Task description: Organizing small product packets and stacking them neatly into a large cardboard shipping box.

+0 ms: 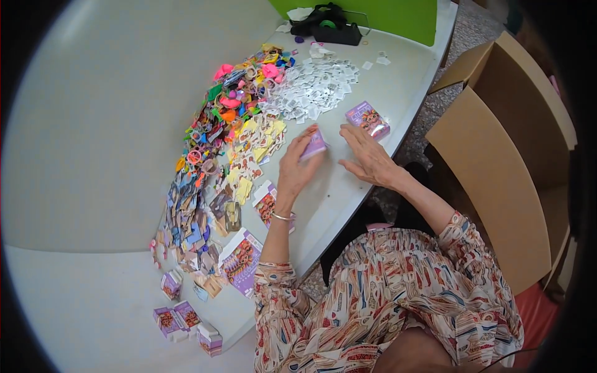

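Observation:
My left hand [295, 166] grips a small purple box [315, 145] above the white table, fingers along its far side and thumb on the near side. To its right, my right hand [372, 156] has its fingers apart and holds nothing. Just beyond those fingertips lies a purple printed box [368, 117] with a shiny front, close to the table edge; whether they touch it I cannot tell. Beside my left wrist rest a purple printed carton [266, 202] and a larger purple carton [241, 260], the first partly covered by my arm.
Along the table [339, 193] run heaps of colourful small toys [231, 102], white packets [314, 87], yellow paper pieces [258, 138] and bluish packets [186, 208]. Several small purple boxes [185, 314] lie at lower left. A black tape dispenser [339, 32] stands far back; an open cardboard box [497, 180] is at right.

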### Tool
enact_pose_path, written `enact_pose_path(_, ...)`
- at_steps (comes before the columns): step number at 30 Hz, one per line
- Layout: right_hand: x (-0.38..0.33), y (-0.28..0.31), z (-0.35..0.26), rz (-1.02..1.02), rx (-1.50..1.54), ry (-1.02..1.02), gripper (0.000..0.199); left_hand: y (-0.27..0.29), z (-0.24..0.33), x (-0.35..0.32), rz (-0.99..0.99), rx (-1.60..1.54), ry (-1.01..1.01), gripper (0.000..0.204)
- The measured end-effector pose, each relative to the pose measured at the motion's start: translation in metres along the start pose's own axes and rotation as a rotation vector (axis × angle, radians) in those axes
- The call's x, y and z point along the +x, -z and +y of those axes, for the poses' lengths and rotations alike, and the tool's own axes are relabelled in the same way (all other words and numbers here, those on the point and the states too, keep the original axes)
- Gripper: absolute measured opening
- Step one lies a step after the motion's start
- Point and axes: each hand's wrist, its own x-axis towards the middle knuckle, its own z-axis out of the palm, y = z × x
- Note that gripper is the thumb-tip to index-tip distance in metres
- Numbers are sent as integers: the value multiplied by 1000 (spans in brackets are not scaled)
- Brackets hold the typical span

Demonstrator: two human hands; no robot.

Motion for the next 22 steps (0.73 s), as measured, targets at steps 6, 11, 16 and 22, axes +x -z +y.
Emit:
enact_pose_path(6, 7, -7, -14, -30, 88, -1, 92, 12, 19, -2, 196, -278, 255, 28)
enact_pose_path(11, 9, -18, -37, -20, 147, -157, 99, 19, 29, -22, 19, -382, 375, 28)
enact_pose_path(16, 4, -14, -39, -52, 128, -149, 90, 9, 41, -35, -45, -454, 393, 35)
enact_pose_path(22, 0, -17, -39, -68, 203, -271, 81, 62, -23, -47, 295, -1, 206, 30)
